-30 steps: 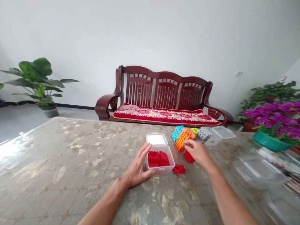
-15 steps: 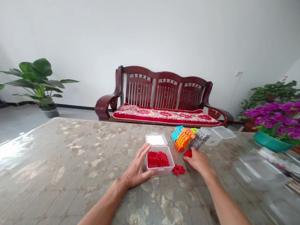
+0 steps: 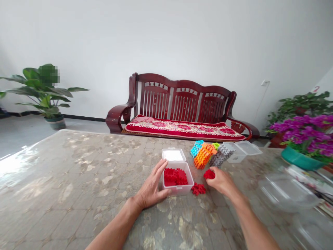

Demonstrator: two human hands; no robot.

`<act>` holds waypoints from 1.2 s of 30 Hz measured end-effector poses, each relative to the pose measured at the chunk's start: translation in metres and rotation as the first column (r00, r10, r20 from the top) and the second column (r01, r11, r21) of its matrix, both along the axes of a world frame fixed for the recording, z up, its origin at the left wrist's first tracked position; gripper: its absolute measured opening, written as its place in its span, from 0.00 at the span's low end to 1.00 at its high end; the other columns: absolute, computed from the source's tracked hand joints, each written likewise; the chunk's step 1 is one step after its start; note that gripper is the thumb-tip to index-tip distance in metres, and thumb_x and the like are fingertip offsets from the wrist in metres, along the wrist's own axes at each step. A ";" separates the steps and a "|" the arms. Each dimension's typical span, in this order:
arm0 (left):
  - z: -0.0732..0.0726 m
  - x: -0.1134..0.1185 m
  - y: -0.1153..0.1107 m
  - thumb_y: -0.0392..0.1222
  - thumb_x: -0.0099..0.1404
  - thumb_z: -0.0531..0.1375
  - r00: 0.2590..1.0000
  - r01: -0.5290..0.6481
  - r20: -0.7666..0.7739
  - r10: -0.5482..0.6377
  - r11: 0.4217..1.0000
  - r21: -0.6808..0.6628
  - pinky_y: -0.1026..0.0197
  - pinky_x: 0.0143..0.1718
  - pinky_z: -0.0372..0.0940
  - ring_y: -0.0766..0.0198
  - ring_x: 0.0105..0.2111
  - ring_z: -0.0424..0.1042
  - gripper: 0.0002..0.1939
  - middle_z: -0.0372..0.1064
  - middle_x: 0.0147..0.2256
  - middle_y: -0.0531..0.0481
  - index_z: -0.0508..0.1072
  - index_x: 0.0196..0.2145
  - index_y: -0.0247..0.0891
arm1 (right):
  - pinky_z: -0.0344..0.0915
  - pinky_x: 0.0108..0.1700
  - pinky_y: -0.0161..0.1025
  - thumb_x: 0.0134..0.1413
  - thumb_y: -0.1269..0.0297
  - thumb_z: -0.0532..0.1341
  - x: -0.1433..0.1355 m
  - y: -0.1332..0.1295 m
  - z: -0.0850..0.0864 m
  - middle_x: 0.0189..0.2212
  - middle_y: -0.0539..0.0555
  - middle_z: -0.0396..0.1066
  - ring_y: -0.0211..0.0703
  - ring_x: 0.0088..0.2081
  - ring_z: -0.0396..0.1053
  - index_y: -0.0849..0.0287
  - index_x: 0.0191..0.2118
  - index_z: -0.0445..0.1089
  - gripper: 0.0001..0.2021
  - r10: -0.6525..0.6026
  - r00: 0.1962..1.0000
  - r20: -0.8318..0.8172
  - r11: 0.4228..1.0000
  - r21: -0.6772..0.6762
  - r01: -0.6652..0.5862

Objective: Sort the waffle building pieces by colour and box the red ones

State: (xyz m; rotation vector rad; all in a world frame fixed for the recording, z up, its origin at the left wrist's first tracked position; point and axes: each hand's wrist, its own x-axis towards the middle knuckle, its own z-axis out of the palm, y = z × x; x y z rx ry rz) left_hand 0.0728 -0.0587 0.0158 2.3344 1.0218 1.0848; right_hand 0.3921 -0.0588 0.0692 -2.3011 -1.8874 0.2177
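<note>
A clear plastic box [image 3: 179, 189] with its lid [image 3: 173, 155] folded back holds several red toothed pieces [image 3: 175, 176]. Around the box's left side rests my left hand [image 3: 153, 185], thumb at the front and fingers along the edge, so it grips the box. Another red piece [image 3: 198, 189] lies on the table beside the box's right front corner. My right hand [image 3: 220, 180] pinches a red piece [image 3: 209, 174] between thumb and fingers, right of the box. Behind it stand bundles of orange pieces [image 3: 204, 156], blue pieces [image 3: 196, 148] and grey pieces [image 3: 222, 155].
Green pieces [image 3: 215, 145] show behind the orange ones. An open clear box [image 3: 237, 157] stands at the back right. Nearer, blurred clear containers [image 3: 288, 191] sit by a teal pot [image 3: 301, 158] of purple flowers. Beyond the table [image 3: 91, 166] is a wooden bench [image 3: 182, 100].
My right hand has drawn slightly toward me, away from the grey bundle, with the red piece between its fingers. My left hand and the box have stayed in place.
</note>
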 end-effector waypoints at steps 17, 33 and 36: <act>0.003 0.001 -0.001 0.56 0.61 0.60 1.000 -0.006 -0.010 0.006 1.000 -0.001 0.41 0.64 0.50 0.46 0.67 0.43 0.47 0.40 0.68 0.38 0.39 0.68 0.43 | 0.61 0.54 0.43 0.39 0.68 0.63 -0.094 0.017 0.053 0.50 0.58 0.71 0.49 0.49 0.68 0.60 0.55 0.67 0.30 0.601 0.772 -0.206 0.799 0.178 -0.574; -0.001 0.001 0.000 0.54 0.60 0.61 1.000 -0.001 -0.001 0.001 1.000 -0.006 0.41 0.64 0.49 0.46 0.67 0.43 0.48 0.39 0.68 0.38 0.40 0.68 0.42 | 0.62 0.51 0.42 0.40 0.65 0.67 -0.108 0.010 0.047 0.50 0.55 0.71 0.49 0.48 0.68 0.55 0.55 0.68 0.31 0.690 0.655 -0.306 0.717 0.169 -0.676; -0.001 0.001 0.000 0.53 0.60 0.62 1.000 -0.003 0.003 0.003 1.000 -0.019 0.41 0.65 0.48 0.46 0.67 0.42 0.48 0.39 0.68 0.38 0.40 0.68 0.42 | 0.63 0.50 0.41 0.41 0.62 0.68 -0.112 0.011 0.045 0.49 0.54 0.72 0.49 0.46 0.69 0.55 0.55 0.68 0.31 0.697 0.618 -0.364 0.698 0.148 -0.700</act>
